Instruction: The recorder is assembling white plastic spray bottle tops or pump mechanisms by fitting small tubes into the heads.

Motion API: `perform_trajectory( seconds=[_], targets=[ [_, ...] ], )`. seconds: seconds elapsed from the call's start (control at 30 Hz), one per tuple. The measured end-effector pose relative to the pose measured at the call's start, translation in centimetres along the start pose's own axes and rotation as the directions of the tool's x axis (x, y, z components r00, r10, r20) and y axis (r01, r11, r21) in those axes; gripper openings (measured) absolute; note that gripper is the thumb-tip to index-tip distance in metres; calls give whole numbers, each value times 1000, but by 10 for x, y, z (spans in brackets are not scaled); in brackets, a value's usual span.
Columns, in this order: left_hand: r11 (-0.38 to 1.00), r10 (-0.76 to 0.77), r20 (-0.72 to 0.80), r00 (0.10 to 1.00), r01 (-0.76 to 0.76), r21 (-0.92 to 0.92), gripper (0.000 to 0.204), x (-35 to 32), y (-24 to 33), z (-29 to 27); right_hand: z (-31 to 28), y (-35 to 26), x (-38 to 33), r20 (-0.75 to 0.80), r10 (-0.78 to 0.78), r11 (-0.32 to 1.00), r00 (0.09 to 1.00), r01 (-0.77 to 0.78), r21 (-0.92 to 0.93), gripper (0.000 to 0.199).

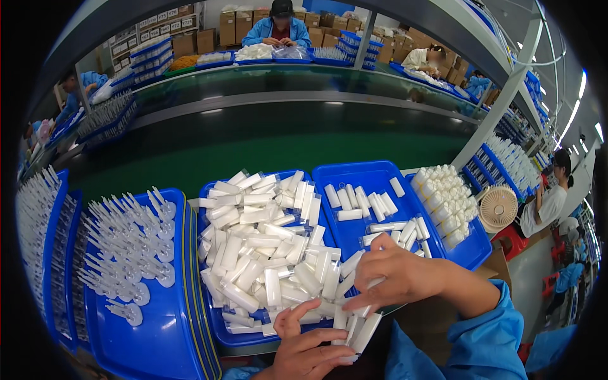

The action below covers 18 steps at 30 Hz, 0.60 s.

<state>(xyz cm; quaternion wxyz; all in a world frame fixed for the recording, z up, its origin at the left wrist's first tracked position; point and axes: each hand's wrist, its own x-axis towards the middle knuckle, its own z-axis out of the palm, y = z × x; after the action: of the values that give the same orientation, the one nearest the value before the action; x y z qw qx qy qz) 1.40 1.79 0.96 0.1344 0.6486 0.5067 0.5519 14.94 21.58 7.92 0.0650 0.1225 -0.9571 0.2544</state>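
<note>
1. A worker's left hand (307, 348) holds several white packets (365, 334), its fingers narrow around them.
2. The right hand (402, 275), at the left's 2 o'clock, bends its fingers close over the packets; whether it grips one cannot be told.
3. From the hands, a heaped tray (244, 339) of packets lies at 10 o'clock, a sparser tray (354, 172) at 12.
4. Near 11, across a green surface (285, 145), sits a co-worker (297, 31) in blue.

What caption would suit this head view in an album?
Left hand and right hand meet at white packets beside a heaped blue tray, a worker in blue seated opposite.
</note>
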Motion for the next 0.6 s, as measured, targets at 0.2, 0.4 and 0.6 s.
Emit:
perform_trajectory(
  seconds=[0.2, 0.4, 0.6],
  targets=[
    [999, 42, 62, 997, -43, 21, 12, 0, -3, -1, 5, -3, -8, 64, 156, 887, 986, -168, 429, 16],
    [969, 155, 165, 974, -183, 168, 10, -4, 2, -1, 20, -15, -6, 79, 211, 722, 974, -210, 660, 13],
    [973, 135, -41, 990, -125, 194, 24, -10, 11, 9, 43, -45, -12, 21, 142, 848, 990, -132, 513, 10]
  ],
)
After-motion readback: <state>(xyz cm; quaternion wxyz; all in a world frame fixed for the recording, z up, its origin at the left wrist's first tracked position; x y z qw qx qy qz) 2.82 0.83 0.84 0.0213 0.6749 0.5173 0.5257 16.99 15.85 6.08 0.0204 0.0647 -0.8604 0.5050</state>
